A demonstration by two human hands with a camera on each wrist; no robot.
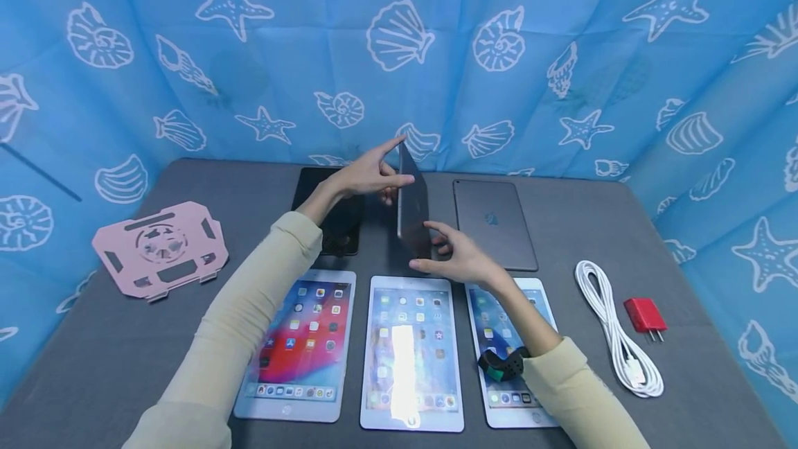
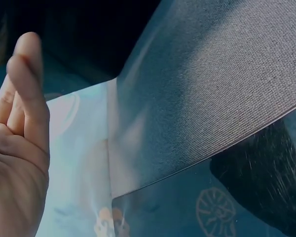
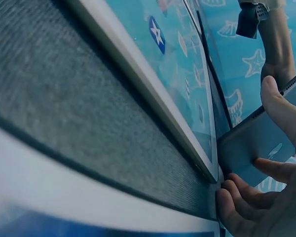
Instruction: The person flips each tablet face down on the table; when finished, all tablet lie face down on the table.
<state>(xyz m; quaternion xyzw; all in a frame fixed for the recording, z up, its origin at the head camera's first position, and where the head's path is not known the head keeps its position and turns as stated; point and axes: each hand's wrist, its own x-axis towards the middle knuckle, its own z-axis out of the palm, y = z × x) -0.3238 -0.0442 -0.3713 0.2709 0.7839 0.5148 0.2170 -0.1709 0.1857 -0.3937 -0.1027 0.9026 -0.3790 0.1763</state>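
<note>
A dark grey tablet (image 1: 413,210) stands on edge over the table's back middle, seen nearly side-on in the head view. My left hand (image 1: 369,173) holds its far end, index finger stretched to the top corner and thumb across the edge. At the near end my right hand (image 1: 460,255) grips the lower part, thumb on one side and fingers against the other. In the right wrist view the grey back of the tablet (image 3: 244,148) shows a logo beside the fingers. A black tablet (image 1: 305,189) lies under my left wrist, partly hidden.
Another grey tablet (image 1: 492,224) lies face down at back right. Three white tablets with lit screens line the front: left (image 1: 302,345), middle (image 1: 436,366) and right (image 1: 511,317). A pink stand (image 1: 131,255) is at left; a white cable (image 1: 607,321) and red charger (image 1: 645,314) at right.
</note>
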